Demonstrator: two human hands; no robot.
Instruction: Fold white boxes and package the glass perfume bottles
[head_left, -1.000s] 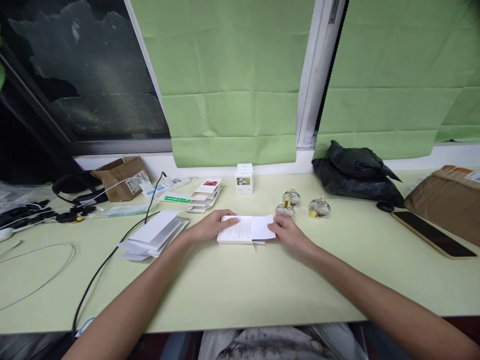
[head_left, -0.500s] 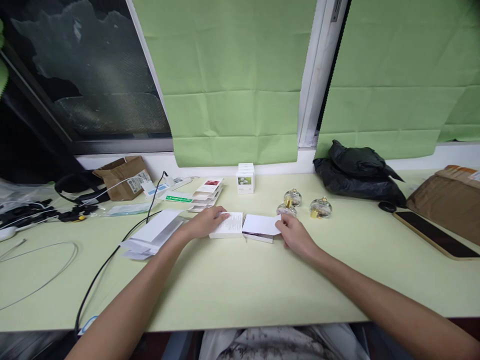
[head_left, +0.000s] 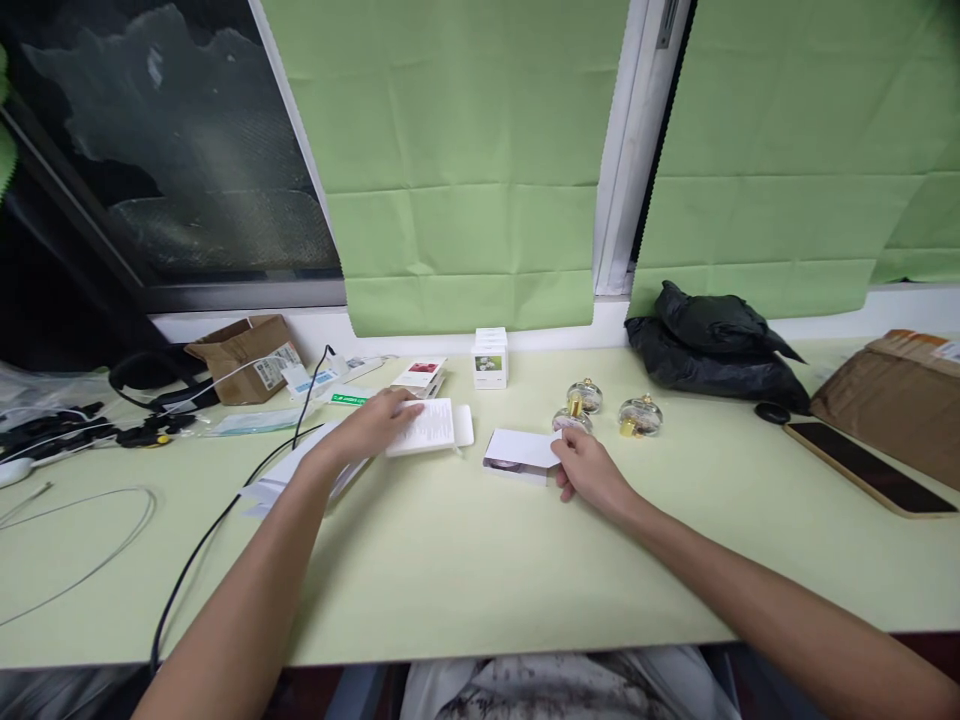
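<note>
- A pale green table [head_left: 465, 560] runs along the wall under the windows.
- Green paper sheets [head_left: 457, 160] cover the panes behind a white window frame [head_left: 626, 150].
- A dark uncovered window [head_left: 157, 140] stands at left.
- A white sill [head_left: 900, 300] lies at right.

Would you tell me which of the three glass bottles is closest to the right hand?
The front-left glass bottle, which has a gold cap, sits just above the right hand. The rear bottle and the right-most bottle both stand farther away from the hand.
</note>
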